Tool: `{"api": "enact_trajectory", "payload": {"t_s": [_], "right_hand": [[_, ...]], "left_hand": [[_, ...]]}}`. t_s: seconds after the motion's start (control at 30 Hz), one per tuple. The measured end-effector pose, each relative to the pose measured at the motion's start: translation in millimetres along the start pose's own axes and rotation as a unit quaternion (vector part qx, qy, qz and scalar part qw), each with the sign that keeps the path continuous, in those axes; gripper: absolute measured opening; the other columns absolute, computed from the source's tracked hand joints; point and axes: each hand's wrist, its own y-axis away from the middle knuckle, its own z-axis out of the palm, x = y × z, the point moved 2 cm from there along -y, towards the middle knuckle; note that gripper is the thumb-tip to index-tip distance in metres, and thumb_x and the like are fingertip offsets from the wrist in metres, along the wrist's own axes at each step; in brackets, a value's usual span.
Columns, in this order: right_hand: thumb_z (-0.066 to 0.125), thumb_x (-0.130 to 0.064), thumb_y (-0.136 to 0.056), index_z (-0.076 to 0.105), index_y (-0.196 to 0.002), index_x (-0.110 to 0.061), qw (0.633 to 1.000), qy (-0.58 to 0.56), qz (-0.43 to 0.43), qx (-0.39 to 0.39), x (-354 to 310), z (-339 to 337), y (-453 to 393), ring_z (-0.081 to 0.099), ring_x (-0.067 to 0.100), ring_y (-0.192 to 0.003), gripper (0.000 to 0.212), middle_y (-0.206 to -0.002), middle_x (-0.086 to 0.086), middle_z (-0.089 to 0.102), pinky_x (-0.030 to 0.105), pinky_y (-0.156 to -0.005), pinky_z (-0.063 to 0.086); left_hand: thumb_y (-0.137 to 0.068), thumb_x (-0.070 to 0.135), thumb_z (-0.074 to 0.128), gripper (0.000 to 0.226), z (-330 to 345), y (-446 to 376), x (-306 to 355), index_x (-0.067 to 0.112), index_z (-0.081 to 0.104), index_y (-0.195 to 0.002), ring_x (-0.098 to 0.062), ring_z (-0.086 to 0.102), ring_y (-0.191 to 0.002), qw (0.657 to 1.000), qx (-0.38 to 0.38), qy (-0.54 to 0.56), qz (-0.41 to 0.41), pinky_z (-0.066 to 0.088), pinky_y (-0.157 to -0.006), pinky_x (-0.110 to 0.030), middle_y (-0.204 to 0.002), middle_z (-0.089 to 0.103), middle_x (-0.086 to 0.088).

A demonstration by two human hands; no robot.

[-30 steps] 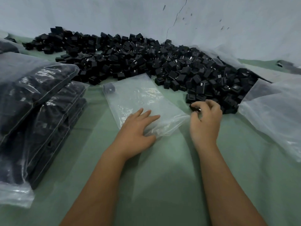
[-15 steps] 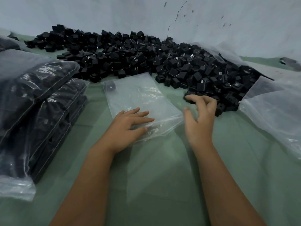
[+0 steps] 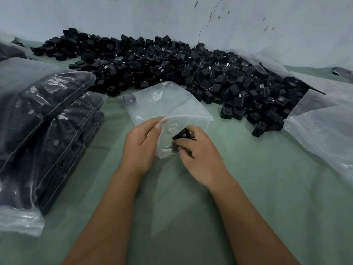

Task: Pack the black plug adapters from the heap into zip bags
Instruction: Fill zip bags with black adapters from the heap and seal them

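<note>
Head view shows my left hand pinching the near lip of the zip bag, thumb on top and fingers curled beneath, lifting the mouth off the green cloth. My right hand grips 1 black adapter between thumb and fingertips, right at the bag's opening; whether a 2nd one sits under the palm I cannot tell. 1 adapter already lies inside at the bag's far corner. The heap stretches along the wall behind the bag, its nearest strays just right of the bag. I judge each adapter light, rigid and boxy, with smooth plastic faces that could slide under a loose pinch, so I would take it across 2 opposite flat sides and keep clear of the metal prongs, which could snag or pierce the film. The bag looks thin, limp and slippery; it will collapse shut unless the lip is held up, so the grip belongs on the stiffer zip strip at the mouth, not the soft wall. As it fills it should grow heavy and saggy, to judge from the full bags stacked at the left, so I would support it from beneath when moving it. Loose clear plastic lies at the right, well apart from both hands.
</note>
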Motion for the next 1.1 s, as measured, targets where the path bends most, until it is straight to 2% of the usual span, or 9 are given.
{"api": "enact_trajectory", "payload": {"t_s": [0.07,0.13,0.23,0.3,0.43,0.57,0.8,1.03,1.1], "right_hand": [[0.055,-0.020,-0.088,0.072,-0.106,-0.023,1.000,0.019,-0.001,-0.005,1.8,1.4,-0.5,0.051,0.016,-0.108,0.026,-0.121,-0.004,0.053,0.032,-0.089,0.048],[0.056,-0.018,-0.086,0.071,-0.106,-0.021,0.999,0.031,-0.024,0.004,1.5,1.2,-1.9,0.050,0.015,-0.104,0.025,-0.114,-0.003,0.057,0.028,-0.091,0.045],[0.059,-0.018,-0.083,0.069,-0.106,-0.024,0.999,0.018,-0.024,-0.011,1.2,-1.4,-3.0,0.050,0.013,-0.099,0.025,-0.098,-0.004,0.059,0.026,-0.090,0.042],[0.060,-0.023,-0.085,0.070,-0.107,-0.026,0.999,0.045,-0.014,-0.023,1.8,-1.6,-2.1,0.052,0.017,-0.100,0.025,-0.098,-0.002,0.061,0.027,-0.092,0.041],[0.055,-0.030,-0.086,0.073,-0.102,-0.032,0.997,0.075,0.021,-0.023,1.5,-5.4,0.2,0.051,0.015,-0.105,0.024,-0.106,-0.005,0.060,0.029,-0.093,0.042],[0.053,-0.033,-0.087,0.073,-0.099,-0.031,0.991,0.122,0.026,-0.042,-1.2,-10.1,0.0,0.053,0.018,-0.100,0.024,-0.100,-0.002,0.060,0.031,-0.089,0.042],[0.028,-0.053,-0.092,0.053,-0.126,-0.046,0.964,0.242,-0.017,-0.108,-10.9,-10.5,2.7,0.047,0.014,-0.108,0.043,-0.107,-0.007,0.055,0.026,-0.098,0.029],[0.034,-0.044,-0.090,0.073,-0.096,-0.030,0.975,0.215,-0.021,-0.048,-16.9,-15.7,2.6,0.060,0.018,-0.094,0.043,-0.100,-0.002,0.067,0.029,-0.090,0.040],[0.039,-0.042,-0.090,0.074,-0.097,-0.029,0.976,0.212,-0.015,-0.042,-17.8,-12.9,3.7,0.060,0.021,-0.094,0.038,-0.100,0.001,0.066,0.032,-0.088,0.043]], "left_hand": [[-0.093,0.028,0.050,0.031,-1.2,-0.3,-0.8,0.027,0.069,-0.117,-0.001,0.055,-0.123,0.999,-0.002,-0.041,0.031,0.044,-0.104,-0.030,-0.121,0.067,0.015],[-0.089,0.040,0.052,0.041,-1.1,-1.8,-2.4,0.029,0.062,-0.128,-0.006,0.039,-0.138,0.985,-0.059,-0.147,0.068,0.030,-0.116,-0.040,-0.138,0.057,0.009],[-0.081,0.062,0.037,0.061,5.1,-1.4,-8.8,0.053,0.027,-0.140,-0.002,0.007,-0.149,0.946,-0.176,-0.268,0.044,0.003,-0.123,-0.041,-0.158,0.027,0.013],[-0.085,0.060,0.031,0.060,5.9,-1.1,-14.1,0.055,0.017,-0.143,0.002,-0.002,-0.148,0.939,-0.186,-0.288,0.031,-0.006,-0.122,-0.038,-0.161,0.016,0.016],[-0.093,0.049,0.024,0.053,2.7,-2.1,-15.8,0.055,0.017,-0.145,0.006,-0.004,-0.147,0.956,-0.152,-0.249,-0.005,-0.007,-0.122,-0.036,-0.161,0.015,0.019],[-0.094,0.043,0.021,0.051,4.0,-1.6,-14.7,0.057,0.020,-0.143,0.006,-0.001,-0.146,0.961,-0.145,-0.235,-0.009,-0.005,-0.122,-0.035,-0.160,0.017,0.020],[-0.097,0.038,0.019,0.047,8.0,1.7,-10.5,0.063,0.019,-0.136,0.011,0.001,-0.145,0.965,-0.150,-0.213,0.012,-0.007,-0.121,-0.028,-0.159,0.020,0.022],[-0.097,0.038,0.019,0.048,6.5,0.5,-11.8,0.060,0.024,-0.139,0.010,0.003,-0.145,0.972,-0.131,-0.193,-0.005,-0.003,-0.122,-0.030,-0.159,0.022,0.020],[-0.096,0.037,0.020,0.047,7.3,1.0,-10.6,0.060,0.024,-0.138,0.009,0.004,-0.145,0.973,-0.133,-0.191,-0.001,-0.002,-0.122,-0.032,-0.158,0.023,0.020]]}}
